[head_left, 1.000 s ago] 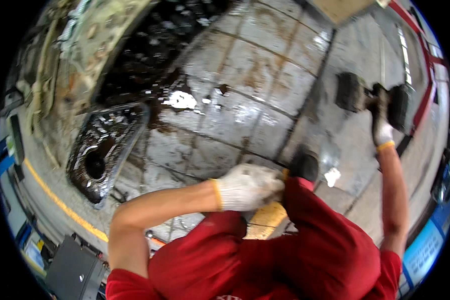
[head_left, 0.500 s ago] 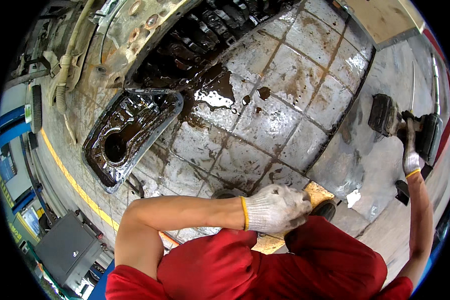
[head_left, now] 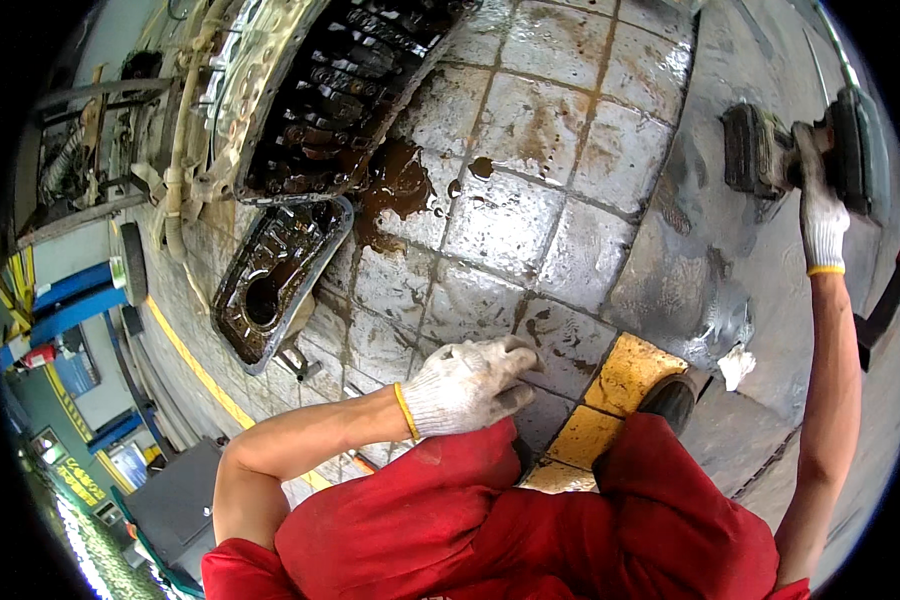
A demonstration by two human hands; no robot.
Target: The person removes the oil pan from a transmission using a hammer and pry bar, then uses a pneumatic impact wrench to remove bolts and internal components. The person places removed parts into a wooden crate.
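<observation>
My right hand point(head_left: 818, 205), in a white knit glove, is wrapped round the handle of a black cordless impact wrench point(head_left: 850, 150) at the far right. The tool's block-shaped battery point(head_left: 755, 150) points left, and a long metal extension point(head_left: 836, 45) runs up from its head. Empty, my left hand point(head_left: 475, 385) hovers in front of my knee over the tiles, gloved too, fingers loosely stretched and thumb apart. Beyond it to the left lies an oily metal pan point(head_left: 282, 280), its hollow side up, beside the opened engine point(head_left: 340, 100).
Dark oil point(head_left: 400, 185) is pooled on the tiled floor point(head_left: 505, 215) next to the engine. A crumpled white rag point(head_left: 736, 367) lies near my shoe point(head_left: 670, 400). Yellow tiles point(head_left: 630, 375) mark an edge beside it. A dark cabinet point(head_left: 175, 505) stands at lower left.
My left hand has moved left from between my knees and its fingers have loosened. The right hand has raised the impact wrench farther away. The view has shifted.
</observation>
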